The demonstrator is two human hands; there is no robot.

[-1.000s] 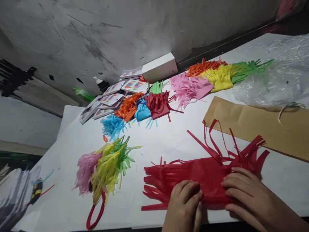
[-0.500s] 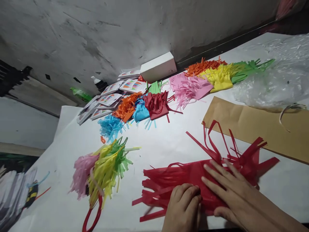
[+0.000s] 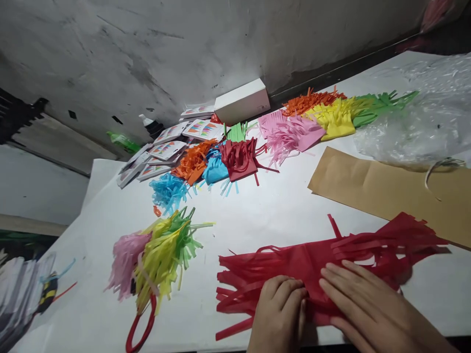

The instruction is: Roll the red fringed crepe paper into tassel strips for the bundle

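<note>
A long piece of red fringed tissue paper (image 3: 294,264) lies flat near the front edge of the white table (image 3: 257,215). My left hand (image 3: 279,314) rests with curled fingers on the paper's near edge, at its middle. My right hand (image 3: 364,309) lies palm down on the paper just to the right, fingers spread and pointing left. Its red strips fan out to the left and to the right.
A bundle of pink, yellow and green fringes (image 3: 158,255) with a red loop lies front left. Blue, orange and red fringe stacks (image 3: 213,164), printed cards (image 3: 162,152) and a white box (image 3: 241,102) sit behind. A brown envelope (image 3: 386,193) and a plastic bag (image 3: 415,127) are at the right.
The upright red strips at the right end have been laid flat and now point right. My right hand has slid along the paper, pressing it down. My left hand has stayed put.
</note>
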